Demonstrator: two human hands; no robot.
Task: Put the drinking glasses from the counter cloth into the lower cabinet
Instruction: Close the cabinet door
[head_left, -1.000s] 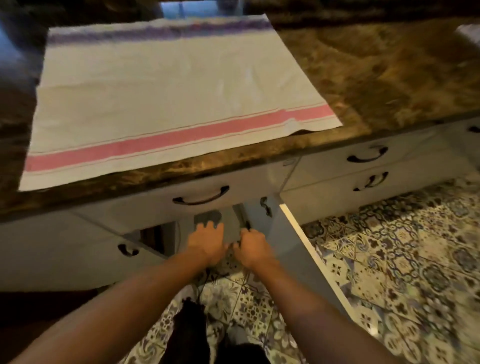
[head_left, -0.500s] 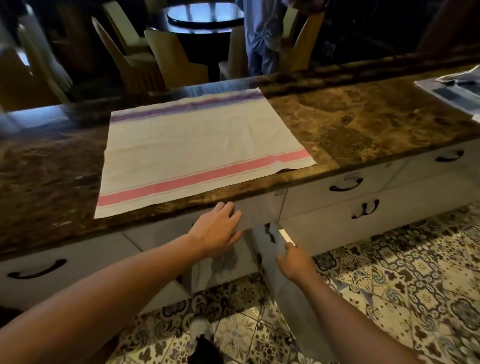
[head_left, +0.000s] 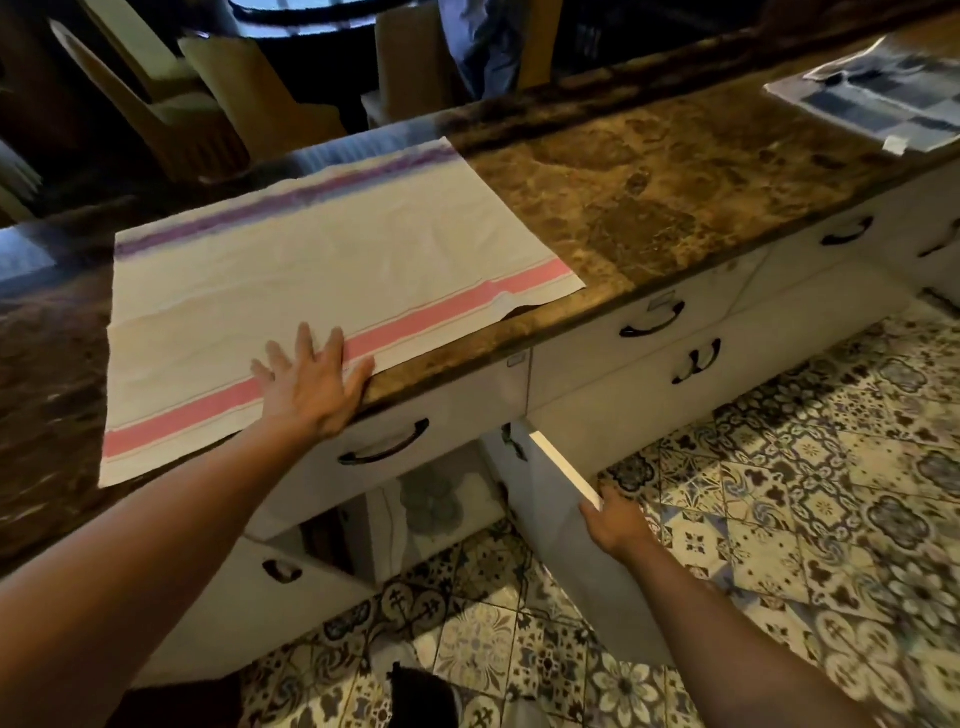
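A white counter cloth (head_left: 322, 270) with a pink stripe near me and a purple stripe at the far edge lies flat on the brown marble counter (head_left: 649, 197). No glass stands on it. My left hand (head_left: 311, 382) rests flat on the cloth's near edge, fingers spread. The lower cabinet (head_left: 426, 504) below stands open, and pale glassware shows dimly inside. My right hand (head_left: 615, 525) grips the outer edge of the open white cabinet door (head_left: 558, 467).
White drawers with dark handles (head_left: 384, 447) run under the counter. A checked cloth (head_left: 878, 93) lies at the far right of the counter. Patterned tiles (head_left: 779, 519) cover the floor. Chairs, a table and a standing person are beyond the counter.
My left hand rose from the cabinet opening onto the cloth's near edge. My right hand came out of the cabinet and took hold of the door edge. The view lifted from the cabinet to the counter.
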